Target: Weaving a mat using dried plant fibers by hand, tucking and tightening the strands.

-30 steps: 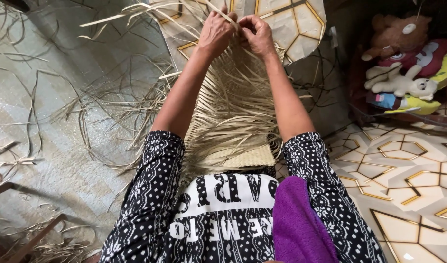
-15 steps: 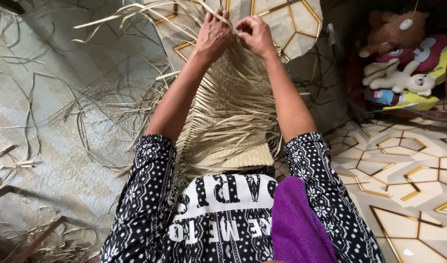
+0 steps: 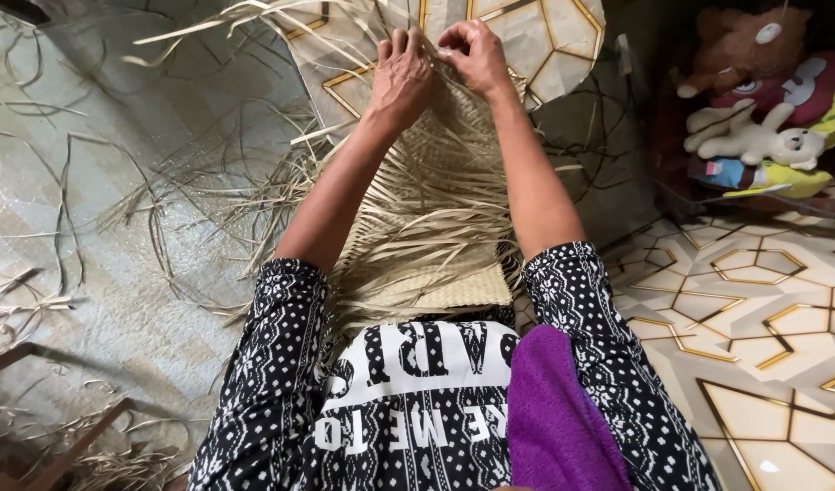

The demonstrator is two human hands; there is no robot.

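A half-woven mat of pale dried leaf strips (image 3: 436, 227) lies on the floor in front of me, its loose ends fanning out to the left and far side. My left hand (image 3: 401, 75) presses flat on the mat's far edge with fingers curled over the strips. Right beside it, my right hand (image 3: 472, 55) pinches a thin pale strip at that same edge. Both arms stretch forward over the weave. My patterned black-and-white sleeves and a purple cloth (image 3: 554, 418) fill the near edge of the view.
Loose dried strips (image 3: 163, 200) are scattered over a grey woven sheet on the left. Plush toys (image 3: 754, 109) are piled at the upper right. Tiled floor with gold hexagon lines (image 3: 754, 318) runs along the right. A wooden piece (image 3: 35, 364) lies at the lower left.
Both hands stay at the mat's far edge, working the strips with small finger moves. The view has shifted slightly; the mat has not moved.
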